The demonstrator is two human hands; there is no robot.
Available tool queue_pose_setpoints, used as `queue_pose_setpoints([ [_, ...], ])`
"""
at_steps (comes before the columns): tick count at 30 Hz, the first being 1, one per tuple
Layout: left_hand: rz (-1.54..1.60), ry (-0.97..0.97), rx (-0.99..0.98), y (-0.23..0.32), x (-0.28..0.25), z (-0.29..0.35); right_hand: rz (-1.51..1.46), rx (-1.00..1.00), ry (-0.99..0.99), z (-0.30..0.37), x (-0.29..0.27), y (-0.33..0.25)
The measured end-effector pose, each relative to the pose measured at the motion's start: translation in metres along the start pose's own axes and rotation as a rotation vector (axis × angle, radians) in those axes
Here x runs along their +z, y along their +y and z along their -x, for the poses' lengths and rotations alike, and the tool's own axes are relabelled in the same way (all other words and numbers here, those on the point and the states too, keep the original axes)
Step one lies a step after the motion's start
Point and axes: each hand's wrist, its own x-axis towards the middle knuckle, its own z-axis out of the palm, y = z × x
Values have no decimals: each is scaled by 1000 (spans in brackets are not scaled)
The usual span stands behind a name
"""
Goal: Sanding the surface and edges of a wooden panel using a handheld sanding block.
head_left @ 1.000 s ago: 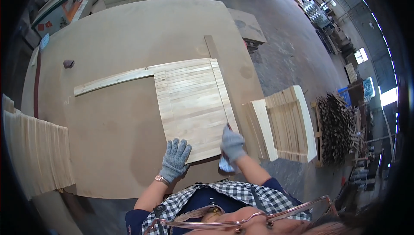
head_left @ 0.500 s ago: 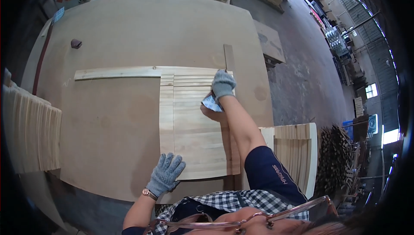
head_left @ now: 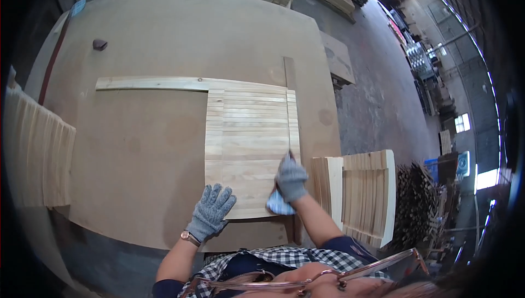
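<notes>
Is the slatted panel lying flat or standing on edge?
Flat: the slatted panel lies on the brown table, broad face up.

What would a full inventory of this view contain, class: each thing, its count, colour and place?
Worktable: one, tan, centre
Slatted panel: one, pale wood, on the worktable
Long strip: one, pale wood, along the panel's far edge, extending left
Brown strip: one or two, brown, showing past the panel's right side, far and near
Small block: one, dark, far left
Left stack: one, pale wood
Right stack: one, pale wood
Stick pile: one, dark, far right
Blue cloth: one, in right hand
Wristwatch: one, gold-toned, left wrist
Left hand: one, grey-gloved, panel's near left corner
Right hand: one, grey-gloved, panel's right side
Distant background: too small to itemise
</notes>
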Motion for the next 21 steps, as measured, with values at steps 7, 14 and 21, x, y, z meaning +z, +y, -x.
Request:
queue_pose_setpoints([
  [7, 29, -40, 27, -4, -1, -7, 6, 260, -69, -239, 19, 56],
  [14, 5, -11, -26, -3, -5, 4, 178, 26, 66, -94, 23, 13],
  [21, -31, 277, -376, 21, 26, 23, -402, -88, -144, 108, -88, -48],
])
